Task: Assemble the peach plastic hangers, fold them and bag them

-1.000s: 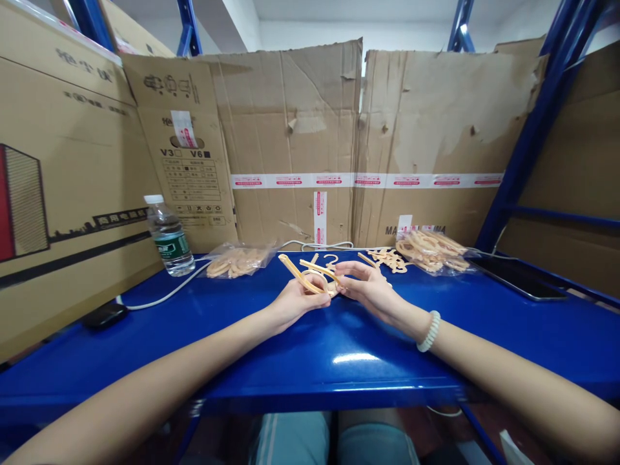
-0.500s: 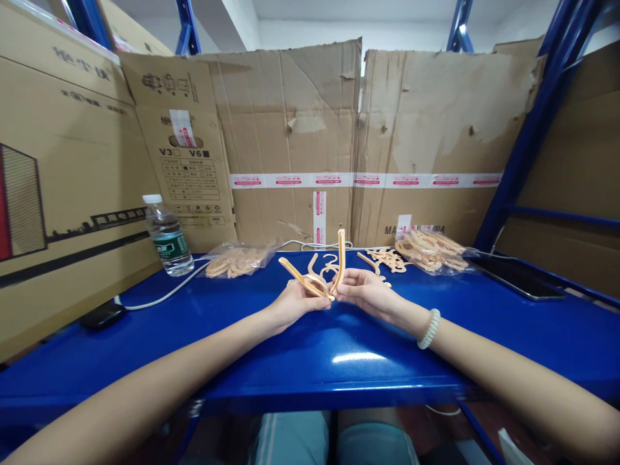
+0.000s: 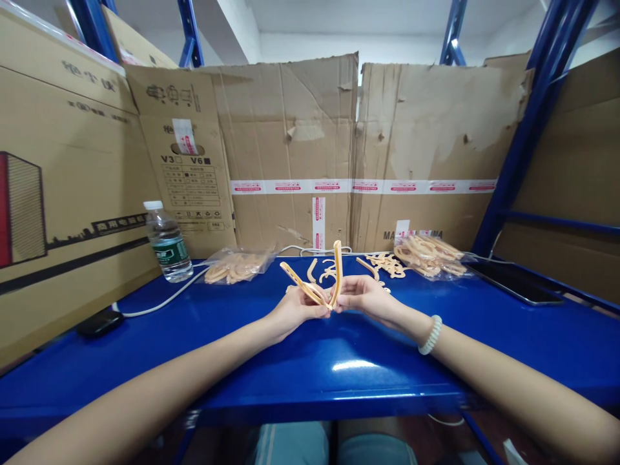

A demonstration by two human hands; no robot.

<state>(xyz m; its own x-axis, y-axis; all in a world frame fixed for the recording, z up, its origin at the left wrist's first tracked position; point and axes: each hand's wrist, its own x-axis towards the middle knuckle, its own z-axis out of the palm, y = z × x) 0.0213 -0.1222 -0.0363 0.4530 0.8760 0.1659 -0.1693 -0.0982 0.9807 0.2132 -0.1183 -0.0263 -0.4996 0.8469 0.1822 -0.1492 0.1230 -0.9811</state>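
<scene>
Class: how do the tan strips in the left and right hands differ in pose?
The left strip, in the left hand, slants leftward; the right strip, in the right hand, stands nearly upright. The right strip tops the left strip. Both are tan, meeting below.

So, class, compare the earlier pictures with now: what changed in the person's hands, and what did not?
The right hand swung the upright strip up from nearly flat. Its lower end now meets the slanted strip in the left hand, forming a V. Nothing was taken up or let go. The slanted strip, the water bottle and the bag beside it stayed put.
</scene>
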